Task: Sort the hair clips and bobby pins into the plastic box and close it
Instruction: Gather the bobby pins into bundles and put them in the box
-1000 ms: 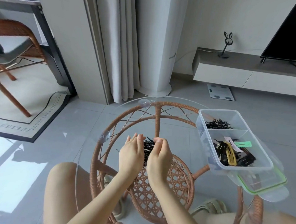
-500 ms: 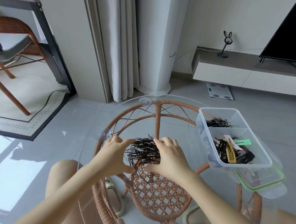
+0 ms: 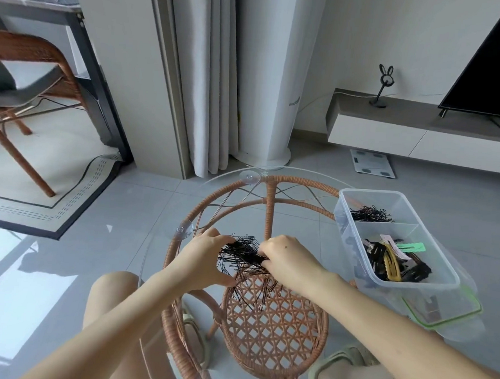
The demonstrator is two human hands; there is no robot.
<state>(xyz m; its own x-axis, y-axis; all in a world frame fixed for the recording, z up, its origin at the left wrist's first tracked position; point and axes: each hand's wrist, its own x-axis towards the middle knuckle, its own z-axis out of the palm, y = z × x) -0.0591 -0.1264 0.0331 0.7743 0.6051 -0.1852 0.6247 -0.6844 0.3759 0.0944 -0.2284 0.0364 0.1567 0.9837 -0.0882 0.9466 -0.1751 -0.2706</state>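
A heap of black bobby pins (image 3: pixel 243 257) lies on the round glass table top (image 3: pixel 157 242). My left hand (image 3: pixel 205 259) cups the heap from the left, thumb and fingers around it. My right hand (image 3: pixel 289 260) presses in from the right, its fingertips pinching a bunch of the pins. The clear plastic box (image 3: pixel 443 271) stands open at the table's right edge. Its far compartment holds more bobby pins (image 3: pixel 371 214). Its near compartment holds hair clips (image 3: pixel 390 261) in black, yellow, pink and green.
The box's green-rimmed lid (image 3: pixel 452 311) lies under the box at the right. A rattan frame (image 3: pixel 268 208) with a woven shelf shows through the glass. My knees and sandals are below. A chair, rug, curtain and TV bench stand around.
Both hands spread apart over the pins, then drew back together, bunching the scattered heap. The view tilted slightly; the box has not moved.
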